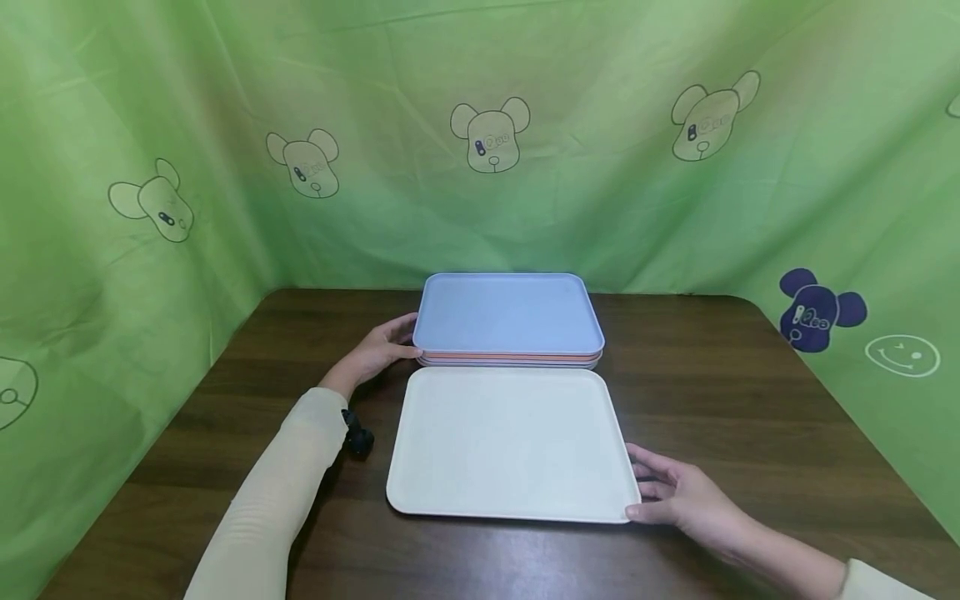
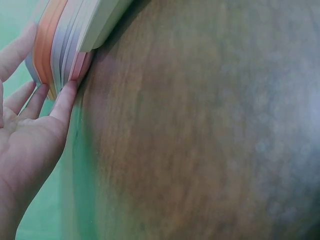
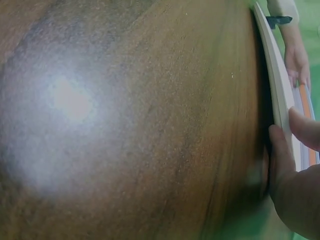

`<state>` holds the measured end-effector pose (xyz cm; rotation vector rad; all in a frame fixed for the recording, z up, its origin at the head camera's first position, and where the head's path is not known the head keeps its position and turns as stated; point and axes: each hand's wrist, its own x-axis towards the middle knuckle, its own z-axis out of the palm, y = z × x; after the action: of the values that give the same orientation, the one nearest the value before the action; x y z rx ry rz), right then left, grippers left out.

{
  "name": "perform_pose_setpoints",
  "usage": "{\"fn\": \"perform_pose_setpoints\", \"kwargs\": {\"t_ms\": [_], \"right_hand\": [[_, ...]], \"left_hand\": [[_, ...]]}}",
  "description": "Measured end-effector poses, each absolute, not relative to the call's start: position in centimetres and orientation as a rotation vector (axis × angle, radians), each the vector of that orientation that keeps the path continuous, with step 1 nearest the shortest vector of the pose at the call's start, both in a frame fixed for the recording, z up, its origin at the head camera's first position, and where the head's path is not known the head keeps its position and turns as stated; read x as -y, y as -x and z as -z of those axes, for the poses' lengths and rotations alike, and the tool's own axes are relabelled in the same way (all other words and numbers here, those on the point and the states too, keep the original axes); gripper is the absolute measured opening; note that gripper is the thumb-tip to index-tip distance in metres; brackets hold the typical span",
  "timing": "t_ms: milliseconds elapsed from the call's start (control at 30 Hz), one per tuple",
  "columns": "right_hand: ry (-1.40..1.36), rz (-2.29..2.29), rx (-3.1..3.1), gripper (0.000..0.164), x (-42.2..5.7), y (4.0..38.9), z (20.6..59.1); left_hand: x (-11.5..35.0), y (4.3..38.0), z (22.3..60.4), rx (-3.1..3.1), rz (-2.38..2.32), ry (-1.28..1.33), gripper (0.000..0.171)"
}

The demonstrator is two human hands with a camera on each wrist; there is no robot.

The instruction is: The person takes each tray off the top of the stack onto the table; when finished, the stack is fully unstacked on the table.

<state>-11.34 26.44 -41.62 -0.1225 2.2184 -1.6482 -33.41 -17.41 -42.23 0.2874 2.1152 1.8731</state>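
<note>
A stack of trays stands at the back of the wooden table, with a light blue tray (image 1: 508, 315) on top and orange and pale edges below it. My left hand (image 1: 378, 346) touches the stack's left side; in the left wrist view its fingers (image 2: 64, 102) lie extended along the layered rims. In front of the stack is a white tray (image 1: 513, 446), its far edge close to the stack. My right hand (image 1: 686, 500) pinches this tray near its front right corner. A dark gap shows under the white tray's edge in the right wrist view.
The brown wooden table (image 1: 697, 375) extends to both sides of the trays. A green curtain (image 1: 375, 225) with cartoon bear heads hangs behind and beside it. A small black device (image 1: 358, 437) is strapped to the left wrist.
</note>
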Motion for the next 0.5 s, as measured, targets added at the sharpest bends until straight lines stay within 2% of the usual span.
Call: {"fn": "perform_pose_setpoints", "kwargs": {"t_ms": [500], "right_hand": [[0.336,1.521,-2.416,0.090,-26.34,11.52,41.78]], "left_hand": [[17.42,33.24,42.10,-2.126,-1.863,-0.302,0.076]]}}
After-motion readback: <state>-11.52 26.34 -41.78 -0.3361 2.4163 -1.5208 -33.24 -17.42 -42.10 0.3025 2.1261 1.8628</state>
